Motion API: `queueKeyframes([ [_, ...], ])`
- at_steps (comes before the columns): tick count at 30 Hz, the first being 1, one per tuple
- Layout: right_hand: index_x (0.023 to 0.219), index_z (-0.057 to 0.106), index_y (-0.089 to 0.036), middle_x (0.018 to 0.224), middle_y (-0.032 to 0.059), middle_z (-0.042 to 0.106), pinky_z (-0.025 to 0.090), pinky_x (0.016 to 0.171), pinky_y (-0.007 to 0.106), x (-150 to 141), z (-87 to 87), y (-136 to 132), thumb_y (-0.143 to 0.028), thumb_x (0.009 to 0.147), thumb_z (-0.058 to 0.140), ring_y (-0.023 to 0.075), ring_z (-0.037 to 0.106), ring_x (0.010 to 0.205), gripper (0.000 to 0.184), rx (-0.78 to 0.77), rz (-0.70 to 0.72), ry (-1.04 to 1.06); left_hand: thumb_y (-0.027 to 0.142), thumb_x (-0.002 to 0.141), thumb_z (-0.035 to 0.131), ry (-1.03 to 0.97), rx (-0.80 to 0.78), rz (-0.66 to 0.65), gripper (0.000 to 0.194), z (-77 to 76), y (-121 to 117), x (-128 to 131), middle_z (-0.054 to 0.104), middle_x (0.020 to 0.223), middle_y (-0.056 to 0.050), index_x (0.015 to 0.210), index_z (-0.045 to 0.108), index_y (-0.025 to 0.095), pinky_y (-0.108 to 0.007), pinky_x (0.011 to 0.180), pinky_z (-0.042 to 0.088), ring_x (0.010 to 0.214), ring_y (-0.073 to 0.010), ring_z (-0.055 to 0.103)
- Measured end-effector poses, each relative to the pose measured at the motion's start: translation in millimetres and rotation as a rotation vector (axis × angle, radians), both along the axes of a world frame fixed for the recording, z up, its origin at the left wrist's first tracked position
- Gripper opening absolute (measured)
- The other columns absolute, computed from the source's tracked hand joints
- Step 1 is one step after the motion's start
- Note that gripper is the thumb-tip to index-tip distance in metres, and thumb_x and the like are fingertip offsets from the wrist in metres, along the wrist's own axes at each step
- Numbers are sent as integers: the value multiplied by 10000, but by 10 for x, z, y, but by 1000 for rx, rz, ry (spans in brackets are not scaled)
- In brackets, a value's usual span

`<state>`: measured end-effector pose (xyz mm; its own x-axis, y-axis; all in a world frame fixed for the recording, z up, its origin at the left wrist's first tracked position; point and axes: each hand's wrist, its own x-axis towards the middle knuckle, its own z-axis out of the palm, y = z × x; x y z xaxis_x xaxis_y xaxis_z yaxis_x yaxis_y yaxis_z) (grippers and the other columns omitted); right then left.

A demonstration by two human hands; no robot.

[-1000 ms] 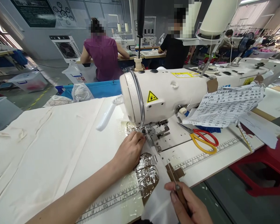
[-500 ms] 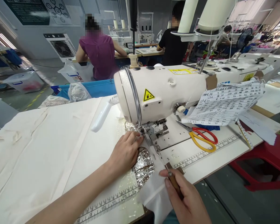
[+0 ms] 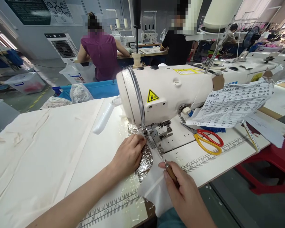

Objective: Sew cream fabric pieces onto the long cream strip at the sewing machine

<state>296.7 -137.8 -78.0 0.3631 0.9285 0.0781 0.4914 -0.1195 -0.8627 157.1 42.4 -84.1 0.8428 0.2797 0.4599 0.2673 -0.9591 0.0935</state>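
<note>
My left hand lies with its fingers curled and pressed on a shiny silver fabric piece, fingertips right by the presser foot of a cream sewing machine. My right hand grips a thin awl with a wooden handle; its metal tip points at the fabric just in front of the needle. A white translucent piece lies under the silver fabric and hangs over the table's front edge.
Red-and-yellow scissors lie right of the needle plate. A printed paper sheet hangs off the machine arm. Cream cloth covers the table to the left. Two people sit at machines behind. A red stool stands at right.
My right hand has brought the awl forward and left, up to the fabric near the presser foot. The silver piece has fed further under the foot, showing less of itself. My left hand stays put.
</note>
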Motion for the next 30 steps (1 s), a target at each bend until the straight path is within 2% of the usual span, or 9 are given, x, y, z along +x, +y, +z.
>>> queueKeyframes([
  [2, 1161, 621, -227, 1032, 56, 736, 526, 744, 275, 0, 1, 29, -331, 1010, 390, 224, 695, 915, 295, 18, 5, -11, 9, 877, 386, -29, -23, 2, 391, 8, -11, -11, 565, 1109, -158, 1236, 527, 77, -443, 780, 555, 994, -282, 535],
  [6, 1156, 608, -228, 1063, 55, 733, 519, 788, 288, 8, -31, 51, -312, 1010, 393, 220, 691, 946, 273, 42, 16, -19, 3, 892, 384, -96, -85, -98, 313, 49, -32, -14, 586, 1037, -127, 1137, 558, 93, -394, 777, 549, 934, -233, 542],
  [9, 1163, 596, -224, 1061, 54, 730, 514, 775, 288, 16, -34, 65, -299, 1011, 386, 216, 687, 940, 270, 28, 33, -8, 25, 903, 396, -67, -58, -130, 283, 63, -35, -4, 604, 1049, -129, 1111, 576, 94, -402, 812, 554, 957, -237, 554],
  [15, 1163, 600, -184, 1057, 100, 732, 521, 642, 299, 27, 11, 140, -314, 1009, 360, 246, 695, 893, 313, 15, 52, -41, 48, 896, 410, -17, 24, -52, 288, 40, -30, 5, 603, 1076, -162, 1112, 599, 57, -414, 791, 570, 957, -263, 561],
  [22, 1141, 599, -180, 1097, 106, 726, 551, 794, 326, 25, -13, 189, -278, 1007, 369, 239, 692, 1001, 284, 88, 59, -109, 84, 890, 416, 54, 51, 28, 323, 24, -23, 34, 587, 1128, -186, 1156, 596, 46, -455, 779, 573, 984, -297, 558],
  [27, 1185, 561, -204, 1096, 65, 716, 543, 794, 265, -16, -29, 174, -190, 998, 392, 187, 691, 989, 252, 196, 121, -177, 94, 907, 399, 35, 42, 41, 349, -20, -23, 28, 587, 1129, -183, 1206, 571, 40, -459, 802, 570, 1003, -298, 547],
  [30, 1218, 535, -219, 1064, 41, 699, 529, 775, 237, -65, 42, 167, -140, 986, 399, 161, 682, 939, 281, 306, 178, -206, 84, 903, 402, -9, 7, 29, 350, -48, -16, 22, 587, 1105, -170, 1215, 556, 45, -433, 828, 566, 1005, -280, 546],
])
